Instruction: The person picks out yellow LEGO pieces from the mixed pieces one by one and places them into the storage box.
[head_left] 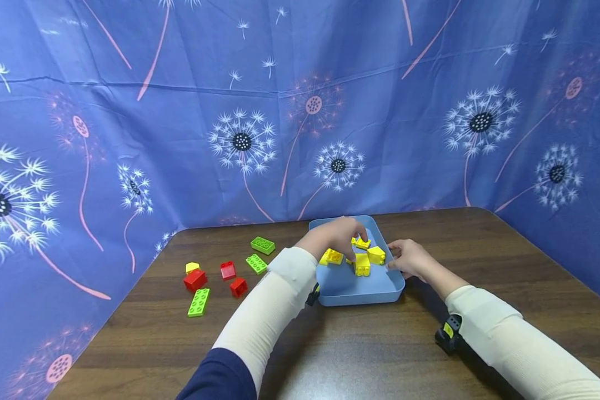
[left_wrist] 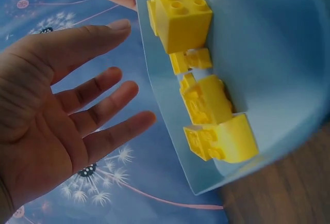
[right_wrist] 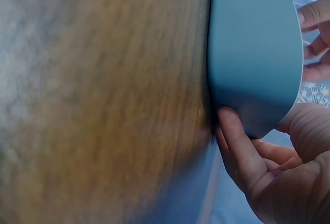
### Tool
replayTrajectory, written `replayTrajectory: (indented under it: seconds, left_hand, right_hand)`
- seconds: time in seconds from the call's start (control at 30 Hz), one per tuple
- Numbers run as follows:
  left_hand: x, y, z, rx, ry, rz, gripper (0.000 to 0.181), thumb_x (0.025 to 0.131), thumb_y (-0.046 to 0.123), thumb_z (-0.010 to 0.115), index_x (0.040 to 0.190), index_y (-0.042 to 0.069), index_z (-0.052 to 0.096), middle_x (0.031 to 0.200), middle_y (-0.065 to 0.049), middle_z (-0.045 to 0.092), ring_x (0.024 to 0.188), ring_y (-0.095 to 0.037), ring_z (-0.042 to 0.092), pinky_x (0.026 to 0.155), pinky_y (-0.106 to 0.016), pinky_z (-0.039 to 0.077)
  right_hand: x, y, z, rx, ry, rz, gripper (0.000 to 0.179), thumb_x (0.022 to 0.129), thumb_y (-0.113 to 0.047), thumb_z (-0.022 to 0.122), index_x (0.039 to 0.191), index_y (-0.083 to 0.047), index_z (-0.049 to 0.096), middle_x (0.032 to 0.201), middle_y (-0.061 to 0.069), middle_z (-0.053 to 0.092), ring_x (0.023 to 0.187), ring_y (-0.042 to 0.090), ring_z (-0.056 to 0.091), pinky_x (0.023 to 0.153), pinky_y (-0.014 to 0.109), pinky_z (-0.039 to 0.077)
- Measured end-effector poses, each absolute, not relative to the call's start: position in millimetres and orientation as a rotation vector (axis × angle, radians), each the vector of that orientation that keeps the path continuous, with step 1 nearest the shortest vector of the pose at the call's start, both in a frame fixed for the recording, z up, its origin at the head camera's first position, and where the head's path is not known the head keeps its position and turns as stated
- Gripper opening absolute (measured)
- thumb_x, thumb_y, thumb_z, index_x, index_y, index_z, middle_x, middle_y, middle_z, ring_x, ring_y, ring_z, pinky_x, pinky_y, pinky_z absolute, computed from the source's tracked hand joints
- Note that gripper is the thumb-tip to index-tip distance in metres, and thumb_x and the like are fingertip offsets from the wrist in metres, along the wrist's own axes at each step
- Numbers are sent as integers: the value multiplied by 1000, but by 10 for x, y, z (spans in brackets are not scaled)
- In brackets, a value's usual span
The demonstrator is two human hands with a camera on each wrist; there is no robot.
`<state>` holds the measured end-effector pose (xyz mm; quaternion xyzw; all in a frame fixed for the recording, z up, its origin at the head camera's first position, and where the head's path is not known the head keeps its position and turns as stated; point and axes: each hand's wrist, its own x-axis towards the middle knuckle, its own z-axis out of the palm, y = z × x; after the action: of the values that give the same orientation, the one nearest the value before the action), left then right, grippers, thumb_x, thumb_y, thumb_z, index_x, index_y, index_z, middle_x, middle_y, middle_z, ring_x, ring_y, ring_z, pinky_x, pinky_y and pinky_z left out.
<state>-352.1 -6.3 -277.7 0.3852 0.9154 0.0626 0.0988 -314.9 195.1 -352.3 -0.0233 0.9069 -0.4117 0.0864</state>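
Observation:
A light blue tray [head_left: 352, 290] stands on the table with several yellow toy bricks [head_left: 362, 265] in it. Over the tray's left part reaches my left hand [head_left: 341, 233]. In the left wrist view its fingers [left_wrist: 111, 136] are spread and relaxed, with nothing between them. A tall yellow block [left_wrist: 185, 25] and other yellow pieces lie in a row inside the tray there. My right hand [head_left: 411, 260] holds the tray's right side, thumb at the rim. Its fingers [right_wrist: 234, 133] lie against the outer wall low down, near the table.
Left of the tray, loose bricks lie on the wooden table [head_left: 360, 355]: red bricks [head_left: 195, 280], green flat bricks [head_left: 199, 303] and one yellow brick [head_left: 192, 268]. A blue dandelion-print cloth [head_left: 290, 139] hangs behind the table and at its sides.

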Motion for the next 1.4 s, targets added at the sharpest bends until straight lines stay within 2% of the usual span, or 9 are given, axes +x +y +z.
replayTrajectory:
  seconds: [0.23,0.5,0.7,0.9,1.07,1.27,1.4]
  left_hand:
    - [-3483,-204,-2881,1178,2718,174,50,79,18,82,125,11,65,125,-6,61,113,-18,53,95,-29,45]
    - [-3384,-393,-2919,1111,2801,178,51,86,24,73,133,15,57,127,-7,54,109,-17,53,93,-30,46]
    - [-3315,-591,-2922,1072,2883,176,52,81,32,78,127,15,59,123,-8,54,103,-18,53,88,-31,48]
    - [-3308,-838,-2943,1035,2951,165,48,77,25,76,121,15,61,109,-4,54,91,-17,51,76,-28,48]
    - [-3295,-1025,-2945,993,2975,172,42,78,23,77,115,14,61,103,-3,51,86,-17,51,71,-29,47]
    - [-3295,-1223,-2949,1000,2994,202,36,78,18,75,111,14,62,99,-2,51,83,-16,50,71,-29,47]
    - [-3275,-1330,-2921,979,3001,246,33,79,16,74,109,13,62,103,-5,53,87,-18,50,75,-31,47]
  right_hand:
    - [-3155,1948,-3530,-49,2690,-1226,62,83,4,69,137,14,40,111,30,55,95,37,63,66,42,58]
    - [-3159,1942,-3505,-55,2695,-1218,62,83,3,69,137,14,40,114,32,54,98,39,62,66,42,58]
    - [-3153,1944,-3495,-81,2693,-1221,62,83,3,69,137,15,40,113,32,55,97,39,63,65,42,58]
    - [-3161,1954,-3502,-83,2696,-1213,63,83,2,69,137,14,40,115,32,54,98,40,62,65,41,58]
    - [-3173,1951,-3509,-61,2694,-1217,63,83,2,69,138,13,40,113,30,54,96,37,63,64,40,58]
    - [-3181,1969,-3519,-49,2688,-1209,62,85,2,68,139,13,39,116,32,53,98,38,62,65,40,58]
    - [-3180,1971,-3518,-53,2685,-1212,63,85,1,68,139,13,39,116,32,53,98,38,62,65,40,58]
